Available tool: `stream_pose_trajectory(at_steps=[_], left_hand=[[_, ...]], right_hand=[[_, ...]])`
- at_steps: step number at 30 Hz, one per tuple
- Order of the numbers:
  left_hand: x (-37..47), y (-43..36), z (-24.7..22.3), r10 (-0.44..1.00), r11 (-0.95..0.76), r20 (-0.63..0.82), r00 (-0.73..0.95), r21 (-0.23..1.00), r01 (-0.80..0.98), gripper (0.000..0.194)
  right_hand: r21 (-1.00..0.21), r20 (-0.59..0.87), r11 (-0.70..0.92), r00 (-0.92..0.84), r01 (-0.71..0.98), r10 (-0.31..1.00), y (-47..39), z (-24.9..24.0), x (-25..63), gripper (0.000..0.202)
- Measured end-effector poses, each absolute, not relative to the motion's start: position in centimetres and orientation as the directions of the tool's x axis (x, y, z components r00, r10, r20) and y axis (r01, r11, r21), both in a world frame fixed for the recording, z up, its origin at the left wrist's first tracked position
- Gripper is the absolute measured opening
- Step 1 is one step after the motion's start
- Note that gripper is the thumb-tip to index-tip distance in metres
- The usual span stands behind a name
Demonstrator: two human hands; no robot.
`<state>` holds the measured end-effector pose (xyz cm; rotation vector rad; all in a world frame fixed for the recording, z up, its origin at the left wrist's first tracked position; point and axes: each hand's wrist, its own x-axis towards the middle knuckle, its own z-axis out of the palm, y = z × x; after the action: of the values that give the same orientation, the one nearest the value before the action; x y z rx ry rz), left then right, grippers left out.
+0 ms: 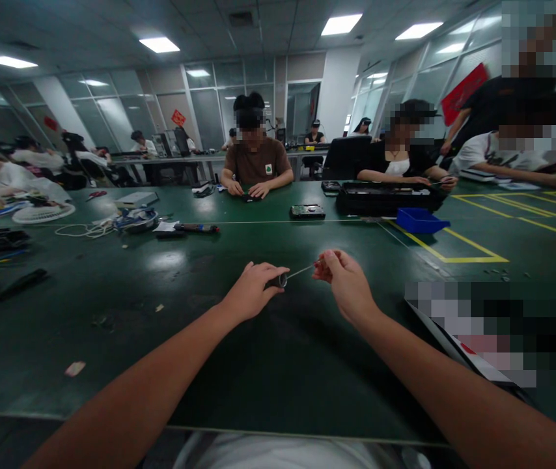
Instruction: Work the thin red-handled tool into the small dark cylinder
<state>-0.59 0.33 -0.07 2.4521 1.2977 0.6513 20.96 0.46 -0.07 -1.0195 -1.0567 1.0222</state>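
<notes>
Above the green table (307,384), the left hand (247,291) grips a small round part (282,280) between thumb and fingers, its ring-shaped end turned toward the right hand (347,284). That hand pinches a thin metal rod (300,271) slanting down to the ring; the detail is too small to say whether the tip enters it or merely meets it. Farther across, a hard drive (307,212) lies flat, near a long black casing (388,198) with a blue bin (420,221) just beside it. A screwdriver (18,284) rests at the left, and a co-worker in a brown shirt (257,161) sits opposite.
</notes>
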Motion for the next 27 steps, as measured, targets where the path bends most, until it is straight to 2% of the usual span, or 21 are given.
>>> stream_pose_trajectory(at_steps=[12,16,23,27], left_hand=[[-0.5,0.3,-0.2,0.879,-0.475,0.272,0.391,0.547,0.689,0.048],[-0.4,0.2,0.1,0.893,-0.451,0.273,0.359,0.562,0.694,0.039],[-0.6,0.2,0.0,0.881,-0.471,0.252,0.4,0.538,0.699,0.035],[-0.9,0.5,-0.3,0.873,-0.487,0.268,0.408,0.532,0.693,0.036]], right_hand=[[-0.952,0.303,0.305,0.107,-0.005,0.947,0.1,0.0,20.9,0.027],[-0.952,0.306,0.305,0.096,0.024,0.947,-0.2,0.4,20.9,0.027],[-0.887,0.339,0.296,0.063,0.355,0.939,-1.3,1.9,21.2,0.037],[-0.857,0.377,0.353,-0.009,0.375,0.926,-1.2,1.6,21.3,0.026]])
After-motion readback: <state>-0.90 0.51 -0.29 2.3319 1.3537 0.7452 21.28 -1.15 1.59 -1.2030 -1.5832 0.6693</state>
